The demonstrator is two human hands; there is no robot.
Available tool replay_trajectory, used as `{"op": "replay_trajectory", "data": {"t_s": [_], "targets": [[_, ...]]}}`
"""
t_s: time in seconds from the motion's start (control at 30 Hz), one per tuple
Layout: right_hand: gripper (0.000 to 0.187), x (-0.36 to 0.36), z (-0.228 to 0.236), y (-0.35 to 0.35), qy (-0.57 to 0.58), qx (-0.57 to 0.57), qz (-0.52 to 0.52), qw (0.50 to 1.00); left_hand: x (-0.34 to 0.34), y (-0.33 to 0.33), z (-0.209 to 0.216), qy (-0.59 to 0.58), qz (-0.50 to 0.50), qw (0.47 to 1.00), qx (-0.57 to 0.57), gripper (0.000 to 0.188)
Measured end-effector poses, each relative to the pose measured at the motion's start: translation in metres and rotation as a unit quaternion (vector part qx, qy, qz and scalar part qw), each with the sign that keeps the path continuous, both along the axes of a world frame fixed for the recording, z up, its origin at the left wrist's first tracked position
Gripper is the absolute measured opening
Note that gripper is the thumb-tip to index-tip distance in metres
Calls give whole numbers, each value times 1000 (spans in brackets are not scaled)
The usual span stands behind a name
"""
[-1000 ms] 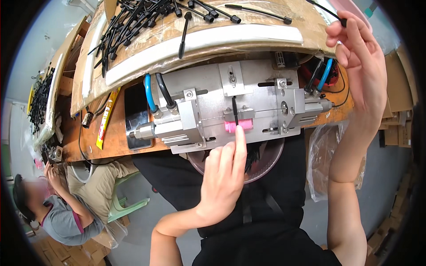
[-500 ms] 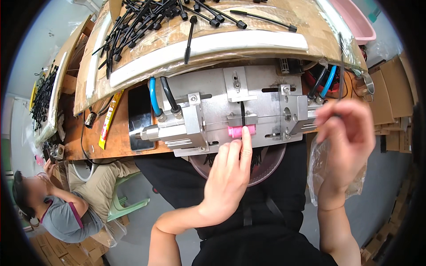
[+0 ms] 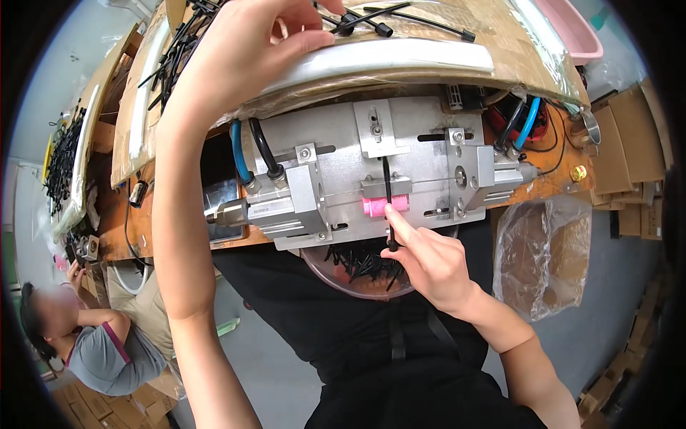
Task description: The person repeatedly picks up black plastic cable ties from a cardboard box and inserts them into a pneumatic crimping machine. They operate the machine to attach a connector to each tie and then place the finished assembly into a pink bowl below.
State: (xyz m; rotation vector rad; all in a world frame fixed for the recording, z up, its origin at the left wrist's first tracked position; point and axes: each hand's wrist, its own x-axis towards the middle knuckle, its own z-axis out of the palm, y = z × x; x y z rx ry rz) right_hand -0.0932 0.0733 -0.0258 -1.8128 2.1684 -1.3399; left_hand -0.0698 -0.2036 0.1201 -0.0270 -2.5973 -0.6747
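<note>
My right hand [image 3: 432, 264] is at the metal fixture [image 3: 414, 129]. Its index fingertip presses on a thin black rod [image 3: 388, 179], and the thumb pinches near the knobbed lower end. This rod runs from the upper bracket down across a pink block [image 3: 375, 206]. Up at the cardboard-covered shelf, my left hand [image 3: 275, 43] has thumb and fingers closed around one end of another black rod [image 3: 375, 16]. That rod crosses others with knobbed ends, and part of the pile [image 3: 179, 53] is hidden behind my left hand and forearm.
Metal cylinder blocks flank the fixture, with blue [image 3: 241, 154] and black hoses. Below its front edge, a bowl [image 3: 343, 279] of black pieces rests by my lap. A plastic-lined box [image 3: 539, 261] stands at right. Another person [image 3: 107, 343] sits at far left.
My left hand has left the pink block and reached up to the rods on the shelf. My right hand has come in from the right to the rod on the fixture.
</note>
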Motion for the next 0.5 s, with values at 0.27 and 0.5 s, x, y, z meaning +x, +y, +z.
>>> {"op": "replay_trajectory", "data": {"t_s": [0.27, 0.5], "targets": [[43, -65, 80, -18, 225, -72, -43, 971, 55, 45, -29, 83, 116, 981, -128, 31], [17, -162, 150, -88, 360, 163, -115, 911, 102, 175, -111, -19, 181, 977, -115, 60]]}}
